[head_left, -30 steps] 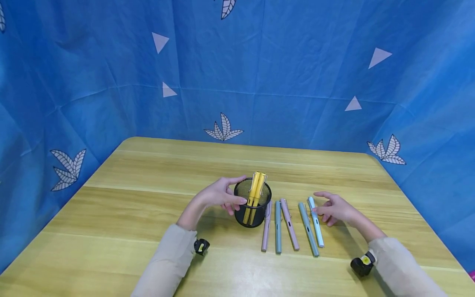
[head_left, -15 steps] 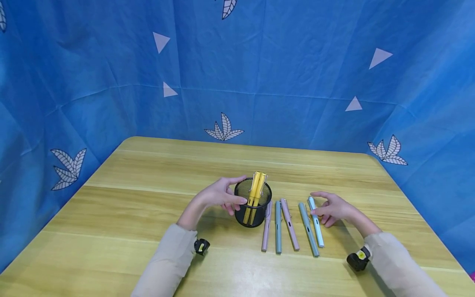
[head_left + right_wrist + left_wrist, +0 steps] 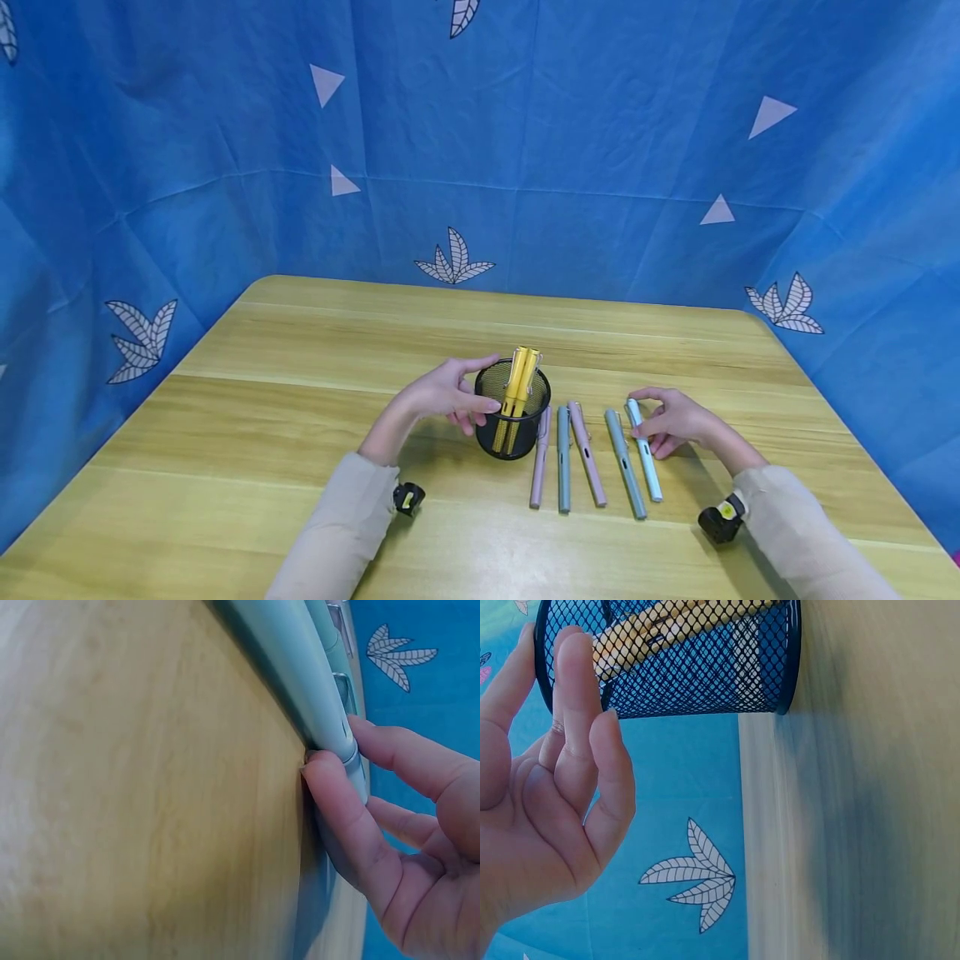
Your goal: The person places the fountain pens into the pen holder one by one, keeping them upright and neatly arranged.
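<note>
A black mesh pen holder (image 3: 487, 429) stands upright with yellow pens (image 3: 519, 383) leaning inside. My left hand (image 3: 450, 393) holds its near-left side, thumb and index finger along the rim; in the left wrist view, fingers (image 3: 577, 682) lie against the mesh. To the right, my right hand (image 3: 672, 423) pinches the light blue pen (image 3: 648, 465) near its upper end. Thumb and finger sit on either side of its barrel (image 3: 300, 667) in the right wrist view. The pen lies low over the table, at the right end of the row.
Left of the light blue pen lie a teal pen (image 3: 626, 467), a purple pen (image 3: 587, 454), another teal pen (image 3: 563, 462) and another purple pen (image 3: 540, 467) close beside the holder. The wooden table (image 3: 300, 333) ends at a blue curtain (image 3: 585, 125).
My right hand has moved slightly left and its thumb and finger have come together on the light blue pen, which has shifted slightly. The left hand stays at the holder.
</note>
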Tool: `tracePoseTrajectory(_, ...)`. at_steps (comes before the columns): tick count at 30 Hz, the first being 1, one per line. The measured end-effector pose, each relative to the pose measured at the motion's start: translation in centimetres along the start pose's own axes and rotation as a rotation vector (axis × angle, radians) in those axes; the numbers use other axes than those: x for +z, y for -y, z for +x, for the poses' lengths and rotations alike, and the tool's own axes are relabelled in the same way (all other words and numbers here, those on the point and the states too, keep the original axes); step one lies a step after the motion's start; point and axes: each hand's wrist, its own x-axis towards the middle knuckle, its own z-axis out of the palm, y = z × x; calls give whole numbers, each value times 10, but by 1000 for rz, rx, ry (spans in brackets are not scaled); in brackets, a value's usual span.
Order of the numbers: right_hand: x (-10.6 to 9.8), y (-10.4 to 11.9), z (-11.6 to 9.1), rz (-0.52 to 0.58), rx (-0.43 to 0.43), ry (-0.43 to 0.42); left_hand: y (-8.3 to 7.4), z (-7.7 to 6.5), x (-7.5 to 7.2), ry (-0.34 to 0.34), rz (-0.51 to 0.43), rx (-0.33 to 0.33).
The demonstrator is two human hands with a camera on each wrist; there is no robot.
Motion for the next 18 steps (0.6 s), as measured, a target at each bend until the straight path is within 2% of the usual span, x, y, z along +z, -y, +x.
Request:
tracePoseTrajectory(8,2,2,0,10,0,-8,0,0,0,0,11,1)
tracePoseTrajectory(18,1,3,-1,21,-8,25,1,1,0,-5,29,-2)
